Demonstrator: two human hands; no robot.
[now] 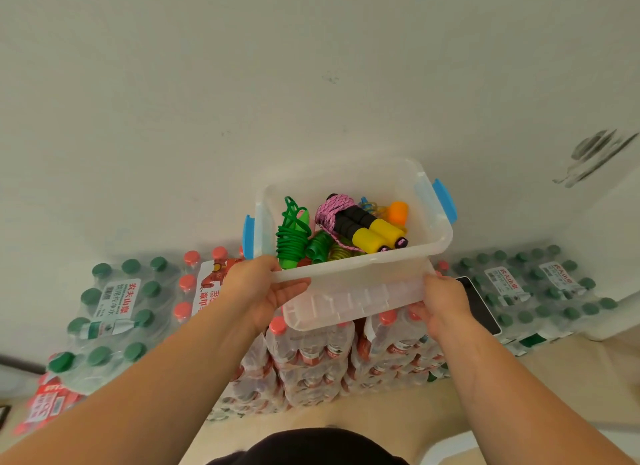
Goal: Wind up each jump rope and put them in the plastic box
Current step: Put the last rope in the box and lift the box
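Note:
A clear plastic box [360, 293] with blue side latches is tilted toward me above stacked water-bottle packs. My left hand [261, 291] grips its near left rim and my right hand [445, 303] grips its near right corner. Inside lie several wound jump ropes: a green rope [292, 234] at the left, a pink braided rope [334, 210] with black and yellow handles [372, 234] in the middle, and an orange handle [397, 212] with a coiled rope behind.
Shrink-wrapped packs of green-capped bottles [110, 312] stand at the left and right [540, 284]; red-capped packs [311, 353] sit under the box. A dark phone [479, 303] lies on the right packs. A white wall rises behind.

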